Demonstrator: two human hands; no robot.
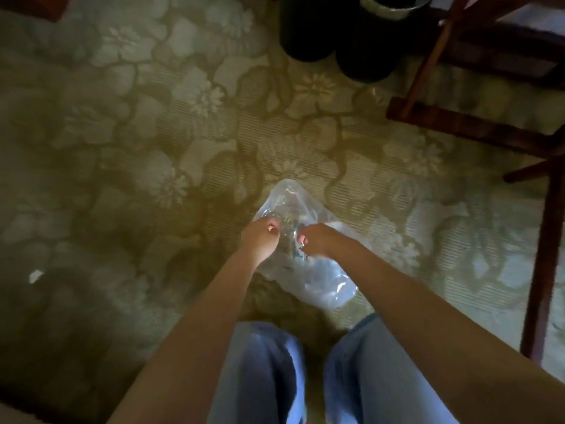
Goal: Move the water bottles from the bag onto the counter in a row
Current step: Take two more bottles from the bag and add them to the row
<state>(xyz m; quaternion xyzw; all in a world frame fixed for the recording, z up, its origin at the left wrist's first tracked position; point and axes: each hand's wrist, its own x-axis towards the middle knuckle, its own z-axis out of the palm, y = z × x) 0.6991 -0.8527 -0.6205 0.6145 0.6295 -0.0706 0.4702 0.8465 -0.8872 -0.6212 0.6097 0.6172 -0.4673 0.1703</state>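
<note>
Pinching the clear bag (pixel 290 198), left hand (pixel 260 240), right hand (pixel 321 241) (2 curled grips), its inside blurred.

Dim room. Green-beige floral carpet (pixel 183 133). Dark wooden furniture frame (pixel 458 123) at right, two dark round bins (pixel 308 29) at top, small white scrap (pixel 35 276) at left.

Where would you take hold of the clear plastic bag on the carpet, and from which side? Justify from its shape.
Take the clear plastic bag by the crumpled film at its middle, from above, one hand each side, as the left hand and right hand grip it. It lies limp on the carpet, so gathered folds probably give the surest pinch; the smooth ends may slip.
</note>
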